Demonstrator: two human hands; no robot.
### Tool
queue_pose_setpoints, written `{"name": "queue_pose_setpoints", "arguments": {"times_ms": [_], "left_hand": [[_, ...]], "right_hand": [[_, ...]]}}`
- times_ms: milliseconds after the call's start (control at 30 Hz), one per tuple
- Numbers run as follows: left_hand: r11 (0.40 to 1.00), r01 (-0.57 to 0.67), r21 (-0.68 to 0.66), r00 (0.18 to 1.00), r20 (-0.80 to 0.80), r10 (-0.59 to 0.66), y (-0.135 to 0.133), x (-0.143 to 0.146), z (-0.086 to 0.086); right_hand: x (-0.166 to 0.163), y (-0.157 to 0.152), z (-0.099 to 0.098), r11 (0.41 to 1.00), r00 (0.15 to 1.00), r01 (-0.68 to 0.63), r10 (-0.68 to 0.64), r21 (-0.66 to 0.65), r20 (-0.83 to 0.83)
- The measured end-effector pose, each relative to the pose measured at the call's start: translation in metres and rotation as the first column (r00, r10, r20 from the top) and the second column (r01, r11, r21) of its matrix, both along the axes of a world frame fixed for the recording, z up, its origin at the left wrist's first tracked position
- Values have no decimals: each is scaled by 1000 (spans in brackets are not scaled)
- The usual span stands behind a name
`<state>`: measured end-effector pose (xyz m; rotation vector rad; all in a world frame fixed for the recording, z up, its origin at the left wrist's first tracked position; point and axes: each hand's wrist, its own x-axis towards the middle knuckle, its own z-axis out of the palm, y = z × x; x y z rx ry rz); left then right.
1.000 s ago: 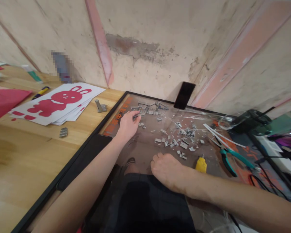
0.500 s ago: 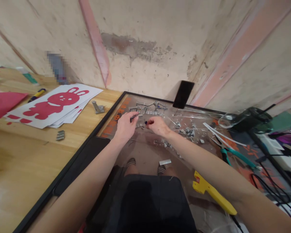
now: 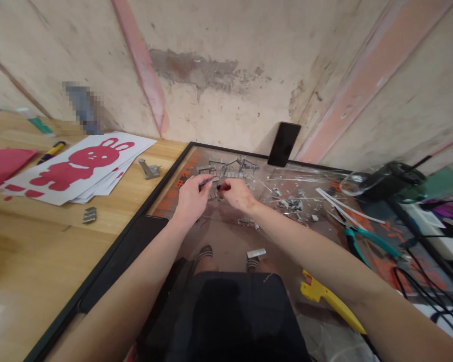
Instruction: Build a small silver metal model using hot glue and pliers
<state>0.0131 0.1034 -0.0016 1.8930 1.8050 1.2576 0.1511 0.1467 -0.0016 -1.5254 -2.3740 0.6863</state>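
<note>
My left hand [image 3: 191,197] and my right hand [image 3: 237,193] meet over the far part of a black-framed glass table [image 3: 162,183]. The left fingers pinch a small grey metal strip [image 3: 207,182]. The right fingers are pinched on a tiny dark piece [image 3: 219,187] right beside it; I cannot make out what it is. Just beyond the hands lies a row of grey metal clips [image 3: 230,168]. More loose clips [image 3: 292,203] are scattered to the right on the glass. One flat grey clip [image 3: 256,253] lies nearer to me.
A phone [image 3: 284,144] leans on the wall behind the table. Teal-handled pliers [image 3: 366,241] and a yellow tool [image 3: 332,301] lie at right, with cables and a black device [image 3: 388,183]. On the wooden desk at left are red rabbit sheets [image 3: 79,166], a metal piece [image 3: 148,169] and staples [image 3: 89,215].
My right hand left the near part of the glass by the yellow tool and moved up to meet my left hand. The left hand stayed in place, gripping the strip.
</note>
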Motion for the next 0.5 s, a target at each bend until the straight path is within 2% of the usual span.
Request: {"name": "queue_pose_setpoints", "arguments": {"times_ms": [333,500], "left_hand": [[1000,11,-15,1000,13,-11,-1,-1,1],[1000,17,-12,999,27,-17,0,-3,4]], "right_hand": [[5,-2,3,1000,1000,13,-12,18,-11],[26,-7,13,999,999,48,-48,5,2]]}}
